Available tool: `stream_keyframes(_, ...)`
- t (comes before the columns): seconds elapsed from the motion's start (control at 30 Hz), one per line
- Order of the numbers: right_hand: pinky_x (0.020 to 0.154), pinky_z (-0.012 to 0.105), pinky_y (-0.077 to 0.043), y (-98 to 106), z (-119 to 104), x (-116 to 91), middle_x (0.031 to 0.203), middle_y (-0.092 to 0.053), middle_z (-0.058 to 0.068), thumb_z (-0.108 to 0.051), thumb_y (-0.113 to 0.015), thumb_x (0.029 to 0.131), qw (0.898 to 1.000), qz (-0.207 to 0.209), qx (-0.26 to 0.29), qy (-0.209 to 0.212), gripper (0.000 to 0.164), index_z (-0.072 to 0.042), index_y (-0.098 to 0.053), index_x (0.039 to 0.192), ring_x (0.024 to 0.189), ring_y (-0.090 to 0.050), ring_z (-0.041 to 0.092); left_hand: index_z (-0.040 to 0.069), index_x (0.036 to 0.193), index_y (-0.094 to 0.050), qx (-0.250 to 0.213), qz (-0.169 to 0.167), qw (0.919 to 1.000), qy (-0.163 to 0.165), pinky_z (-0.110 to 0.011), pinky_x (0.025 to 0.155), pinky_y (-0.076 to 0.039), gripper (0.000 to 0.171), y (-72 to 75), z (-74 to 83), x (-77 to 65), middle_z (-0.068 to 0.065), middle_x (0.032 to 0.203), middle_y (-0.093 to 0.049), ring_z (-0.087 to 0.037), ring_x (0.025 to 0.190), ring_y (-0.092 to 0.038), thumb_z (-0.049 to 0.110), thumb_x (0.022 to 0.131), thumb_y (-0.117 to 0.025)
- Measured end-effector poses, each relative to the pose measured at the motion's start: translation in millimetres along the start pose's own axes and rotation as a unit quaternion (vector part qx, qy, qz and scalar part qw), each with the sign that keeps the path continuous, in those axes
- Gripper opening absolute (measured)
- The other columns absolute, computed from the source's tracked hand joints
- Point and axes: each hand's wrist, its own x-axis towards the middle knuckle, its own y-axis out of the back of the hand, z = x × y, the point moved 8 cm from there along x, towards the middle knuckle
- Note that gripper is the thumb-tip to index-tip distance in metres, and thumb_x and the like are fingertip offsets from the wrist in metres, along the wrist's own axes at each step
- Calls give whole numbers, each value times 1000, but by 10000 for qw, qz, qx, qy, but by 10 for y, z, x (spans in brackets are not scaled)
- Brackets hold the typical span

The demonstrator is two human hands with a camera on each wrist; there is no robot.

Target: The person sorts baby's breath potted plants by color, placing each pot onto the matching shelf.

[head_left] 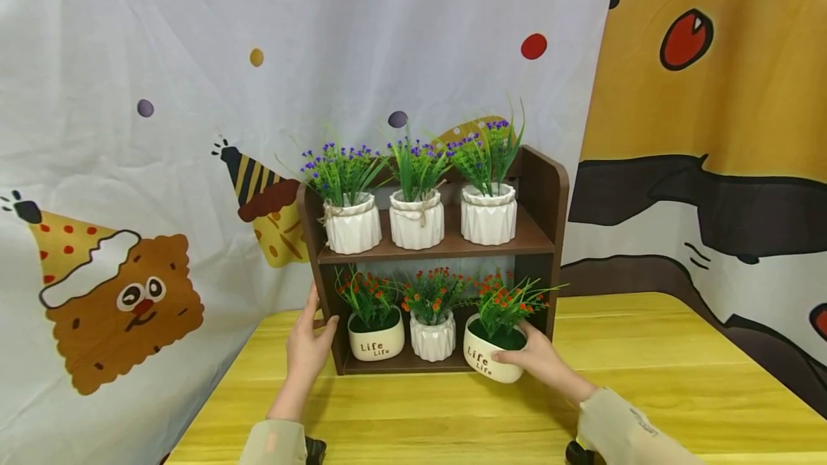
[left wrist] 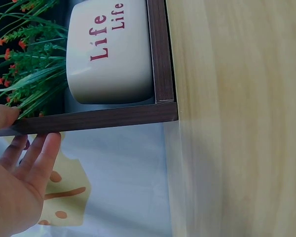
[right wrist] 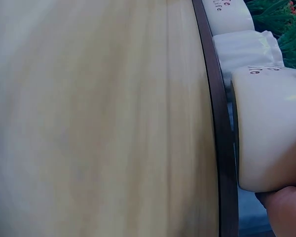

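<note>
My right hand (head_left: pixel 541 356) grips a cream oval flowerpot (head_left: pixel 494 359) lettered "Life", with red artificial flowers in it. The pot tilts at the right front of the lower shelf; in the right wrist view the cream pot (right wrist: pixel 271 128) overlaps the shelf's front edge. With thumb on one side and fingers on the other, my left hand (head_left: pixel 309 346) holds the left side panel of a brown two-tier shelf (head_left: pixel 439 253); the left wrist view shows this hand (left wrist: pixel 15 182) at the panel (left wrist: pixel 98 120). Another cream "Life" pot (head_left: pixel 377 341) and a white fluted pot (head_left: pixel 433 339) stand on the lower tier.
Along the upper tier stand three white fluted pots with purple flowers: left (head_left: pixel 353 224), middle (head_left: pixel 416 221) and right (head_left: pixel 488 215). The shelf stands on a yellow wood-grain table (head_left: pixel 620 372). Behind it hangs a cartoon-printed cloth (head_left: pixel 400 41).
</note>
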Motion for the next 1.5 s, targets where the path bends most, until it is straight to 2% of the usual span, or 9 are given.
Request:
stream_keyframes(0.23, 93, 52, -48, -27, 15, 32, 125, -57, 26, -32, -87, 70, 9998, -53, -170, -4, 94, 8, -39, 140, 113, -56, 38, 32, 154, -28, 13, -32, 10000, 40, -47, 67, -58, 84, 1, -17, -6, -17, 130, -59, -34, 85, -69, 5, 87, -71)
stream_keyframes(0.37, 93, 52, -48, -45, 9, 33, 127, -55, 27, -31, -86, 71, 9997, -157, -172, 43, 96, 8, -35, 143, 114, -55, 39, 32, 154, -29, -11, -18, 10000, 20, -47, 68, -58, 84, 7, -11, -11, -17, 129, -60, -34, 85, -69, 4, 87, -71)
stream_keyframes(0.47, 92, 50, -49, -46, 4, 21, 127, -55, 27, -28, -84, 75, 9997, -242, -63, 83, 94, 7, -32, 144, 113, -56, 37, 32, 154, -28, -2, -30, 10000, 9, -47, 68, -58, 84, 6, -8, -17, -17, 128, -60, -34, 84, -69, 5, 87, -71)
stream_keyframes(0.6, 93, 49, -48, -48, -16, -2, 130, -52, 27, -23, -79, 82, 9983, -407, 375, 158, 88, 5, -25, 147, 115, -54, 38, 32, 154, -28, 46, -48, 10000, 40, -48, 67, -57, 84, 2, -20, -17, -18, 128, -60, -34, 85, -69, 5, 87, -71)
stream_keyframes(0.77, 98, 52, -43, -31, -78, -42, 137, -42, 34, -17, -72, 89, 9967, -510, 606, 156, 94, 11, -6, 150, 123, -47, 44, 32, 154, -29, 27, -44, 9999, 86, -48, 68, -57, 84, 10, -33, -14, -17, 130, -59, -34, 86, -69, 5, 87, -71)
stream_keyframes(0.97, 106, 55, -34, -46, 20, -52, 152, -13, 36, -25, -65, 95, 9975, -566, 427, -9, 101, 9, 14, 148, 135, -29, 48, 31, 153, -30, 28, -11, 10000, 52, -47, 67, -58, 84, 2, -31, -26, -16, 130, -60, -34, 85, -69, 5, 86, -72)
stream_keyframes(1.13, 112, 57, -20, -5, 34, -39, 154, 3, 34, -27, -59, 98, 9990, -408, 179, -25, 95, 12, 12, 147, 140, -13, 46, 29, 154, -30, 22, 18, 10000, -5, -47, 68, -58, 83, -11, -25, -16, -16, 130, -59, -34, 85, -69, 4, 86, -72)
stream_keyframes(1.37, 114, 56, -12, 16, -12, 0, 153, 5, 36, -16, -51, 101, 9997, -225, -34, 26, 81, 18, 9, 145, 141, -5, 47, 34, 154, -27, -7, -59, 9998, 164, -49, 68, -57, 84, -16, -39, -11, -17, 130, -59, -35, 86, -69, 6, 88, -71)
stream_keyframes(1.5, 114, 57, -12, 10, -31, 15, 152, 5, 37, -14, -47, 102, 9998, -158, -78, -4, 77, 17, 10, 145, 141, -4, 47, 34, 154, -27, 10, -93, 9999, 108, -50, 69, -57, 84, -14, -26, -2, -17, 129, -60, -35, 86, -69, 7, 88, -71)
